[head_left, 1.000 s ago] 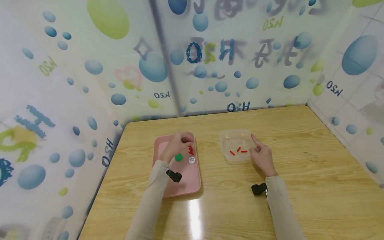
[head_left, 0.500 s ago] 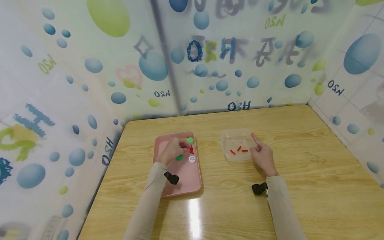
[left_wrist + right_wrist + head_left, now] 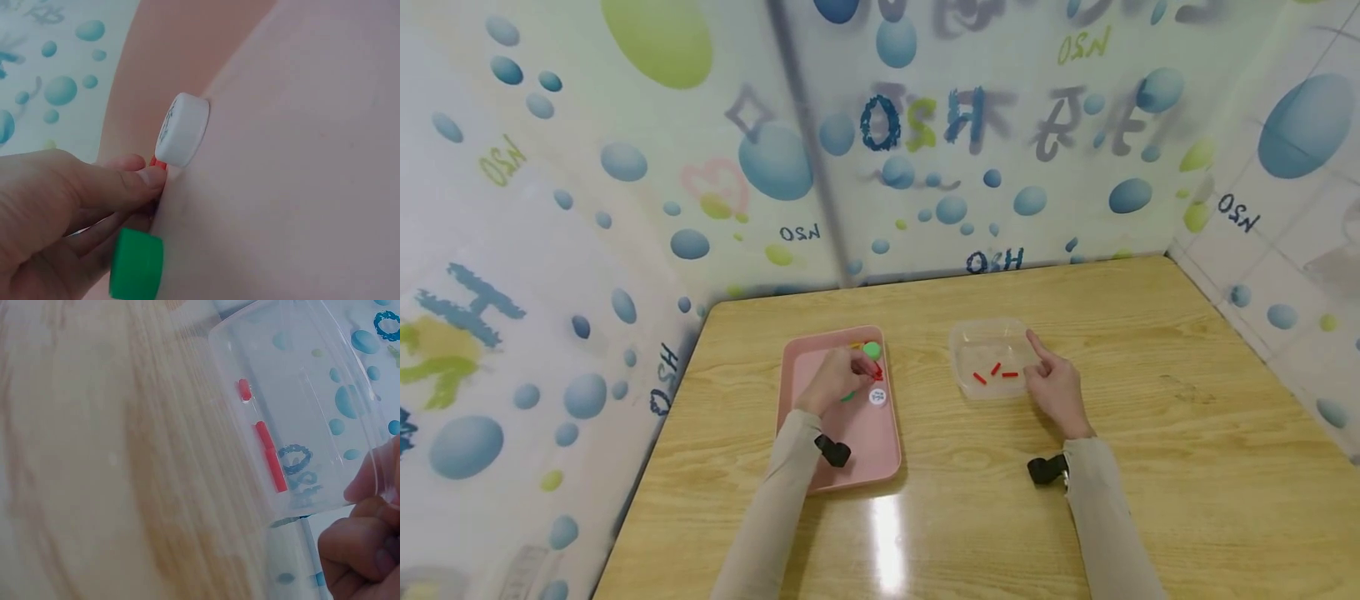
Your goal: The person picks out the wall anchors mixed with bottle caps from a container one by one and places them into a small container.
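My left grip [image 3: 831,379] is narrow, thumb and fingertip pinching at the red sticks [image 3: 157,164] near the right side of the pink tray [image 3: 865,454]; how many I have between them I cannot tell, since my thumb covers most of the red. The white printed cap [image 3: 184,128] is just beside my thumb tip and the dark green cap [image 3: 136,265] is near my other fingers, so a small, tidy pinch should serve me better than a sweep. I'd feel for a single stick, take it near its middle and lift straight up before turning my wrist. The light green cap [image 3: 872,350] is just beyond my fingertips, another reason to rise first. My right grip [image 3: 1055,387] holds the right wall of the clear plastic container [image 3: 988,343] on the counter [image 3: 970,467], index finger stretched along it; light pressure is probably enough, as squeezing could jolt the three loose sticks [image 3: 1010,375] inside
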`<state>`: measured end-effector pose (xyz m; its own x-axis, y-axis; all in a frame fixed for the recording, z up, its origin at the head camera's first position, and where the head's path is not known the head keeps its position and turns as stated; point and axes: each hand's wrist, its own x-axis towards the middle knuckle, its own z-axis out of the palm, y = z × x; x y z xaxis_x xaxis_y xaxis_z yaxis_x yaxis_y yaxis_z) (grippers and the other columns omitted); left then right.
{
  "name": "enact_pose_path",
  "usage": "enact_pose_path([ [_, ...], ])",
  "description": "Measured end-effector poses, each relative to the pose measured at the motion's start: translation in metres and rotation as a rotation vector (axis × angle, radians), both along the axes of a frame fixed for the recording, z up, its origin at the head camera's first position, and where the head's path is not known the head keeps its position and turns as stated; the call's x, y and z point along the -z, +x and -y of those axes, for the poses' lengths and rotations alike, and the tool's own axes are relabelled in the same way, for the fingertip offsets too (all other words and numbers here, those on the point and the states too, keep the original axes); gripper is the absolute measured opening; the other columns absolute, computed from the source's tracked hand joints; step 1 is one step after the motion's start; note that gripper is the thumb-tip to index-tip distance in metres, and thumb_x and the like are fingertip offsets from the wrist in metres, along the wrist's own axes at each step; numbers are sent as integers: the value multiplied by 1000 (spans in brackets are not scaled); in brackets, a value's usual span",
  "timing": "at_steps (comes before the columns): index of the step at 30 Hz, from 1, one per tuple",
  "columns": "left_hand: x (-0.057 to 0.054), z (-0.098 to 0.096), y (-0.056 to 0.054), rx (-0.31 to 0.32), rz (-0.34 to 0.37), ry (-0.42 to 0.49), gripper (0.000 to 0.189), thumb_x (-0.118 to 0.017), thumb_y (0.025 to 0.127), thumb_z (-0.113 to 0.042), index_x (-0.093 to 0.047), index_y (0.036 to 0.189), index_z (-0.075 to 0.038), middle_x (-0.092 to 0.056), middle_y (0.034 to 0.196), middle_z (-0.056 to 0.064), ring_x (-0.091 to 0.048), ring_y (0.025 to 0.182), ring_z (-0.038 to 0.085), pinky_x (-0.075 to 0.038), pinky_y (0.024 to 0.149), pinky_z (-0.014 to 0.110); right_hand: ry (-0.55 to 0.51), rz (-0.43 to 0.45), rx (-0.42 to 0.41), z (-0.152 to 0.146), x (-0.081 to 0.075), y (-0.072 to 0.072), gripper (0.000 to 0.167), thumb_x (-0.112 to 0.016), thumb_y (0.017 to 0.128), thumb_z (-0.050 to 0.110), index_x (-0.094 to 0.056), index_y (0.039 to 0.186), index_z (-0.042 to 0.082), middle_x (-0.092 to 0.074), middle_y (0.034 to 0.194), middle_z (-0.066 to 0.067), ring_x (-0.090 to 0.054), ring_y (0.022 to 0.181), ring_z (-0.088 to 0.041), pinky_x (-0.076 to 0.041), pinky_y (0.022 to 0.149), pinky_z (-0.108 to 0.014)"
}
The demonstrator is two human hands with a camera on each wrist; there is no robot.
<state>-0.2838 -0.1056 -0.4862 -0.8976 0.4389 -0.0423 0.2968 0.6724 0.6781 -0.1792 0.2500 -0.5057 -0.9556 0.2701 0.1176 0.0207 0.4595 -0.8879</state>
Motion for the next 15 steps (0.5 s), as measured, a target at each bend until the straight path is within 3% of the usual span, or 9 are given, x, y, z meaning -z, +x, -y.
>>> enact_pose_path([
  [9, -1, 1, 3, 15, -49, -13, 7, -73, 91, -1, -76, 92, -7, -75, 94, 4, -64, 84, 13, -54, 74, 27, -2, -17, 7, 1, -2, 0, 64, -51, 90, -3, -48, 152, 14, -33, 54, 9, -27, 47, -3, -28, 45, -22],
  [15, -18, 9, 7, -42, 2, 45, 8, -73, 92, -4, -76, 99, -6, -75, 98, 4, -66, 88, 17, -55, 78, 29, -8, -31, -14, -1, 0, 1, 64, -50, 90, -3, -46, 152, 13, -32, 52, 10, -25, 46, -3, -27, 43, -22],
])
